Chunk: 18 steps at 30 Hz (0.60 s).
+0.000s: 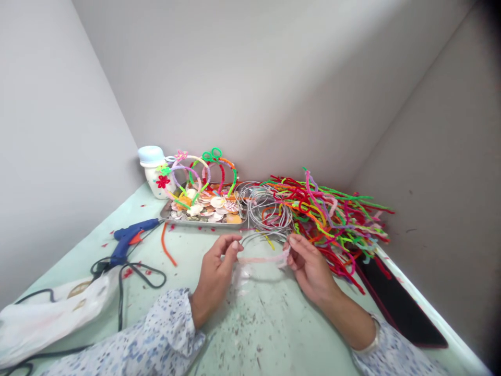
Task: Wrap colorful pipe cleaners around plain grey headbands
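Note:
Between my hands is a thin grey wire hoop [263, 234], its curve away from me. My left hand [217, 269] is closed, thumb and forefinger pinching the hoop's left side. On the right, the fingertips of my right hand [315, 274] are pressed together around the hoop's other side and a pale pink pipe cleaner [260, 259]. The pipe cleaner stretches across toward my left hand and is bunched near the right fingers. Whether my left fingers also grip its far end, I cannot tell. Just beyond lies a coil of grey wire hoops [270, 211].
A metal tray [203, 224] holds seashells, with decorated headbands [188, 156] standing in it. Behind stands a white bottle [152, 172]. A blue glue gun [127, 240] with its cord lies left, near a white bag [58, 318]. Colourful pipe cleaners [332, 214] heap at right, beside a black tray [403, 303].

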Each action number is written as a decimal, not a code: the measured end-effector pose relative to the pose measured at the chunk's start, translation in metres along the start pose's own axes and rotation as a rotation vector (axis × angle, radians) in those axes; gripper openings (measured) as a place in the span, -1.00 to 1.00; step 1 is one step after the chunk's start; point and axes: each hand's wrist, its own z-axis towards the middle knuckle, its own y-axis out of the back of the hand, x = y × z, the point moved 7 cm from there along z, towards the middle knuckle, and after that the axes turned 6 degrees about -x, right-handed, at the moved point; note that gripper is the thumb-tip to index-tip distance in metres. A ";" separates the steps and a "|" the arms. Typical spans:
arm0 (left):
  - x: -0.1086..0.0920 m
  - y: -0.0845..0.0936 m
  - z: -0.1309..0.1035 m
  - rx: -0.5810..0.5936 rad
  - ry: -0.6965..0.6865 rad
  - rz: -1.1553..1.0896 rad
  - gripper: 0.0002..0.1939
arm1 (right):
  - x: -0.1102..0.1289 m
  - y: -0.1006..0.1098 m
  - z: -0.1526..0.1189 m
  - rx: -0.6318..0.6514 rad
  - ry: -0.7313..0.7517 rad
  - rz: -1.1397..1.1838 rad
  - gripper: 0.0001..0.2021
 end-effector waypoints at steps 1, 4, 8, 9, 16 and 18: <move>-0.002 -0.001 -0.002 0.020 -0.012 0.006 -0.76 | 0.001 0.001 0.001 -0.014 0.007 0.020 -0.81; -0.007 -0.005 -0.007 0.073 -0.037 0.004 -0.78 | 0.004 0.002 0.002 -0.024 0.035 0.064 -0.82; -0.010 -0.012 -0.013 0.180 -0.087 0.046 -0.77 | 0.005 0.003 0.002 -0.030 0.039 0.101 -0.82; -0.011 -0.013 -0.014 0.191 -0.122 0.079 -0.78 | 0.005 0.003 0.002 -0.033 0.037 0.108 -0.82; -0.015 -0.024 -0.022 0.312 -0.241 0.196 -0.83 | 0.005 0.006 0.002 -0.054 0.040 0.074 -0.79; -0.012 -0.023 -0.022 0.317 -0.186 0.171 -0.81 | 0.005 0.006 0.001 -0.054 0.039 0.073 -0.79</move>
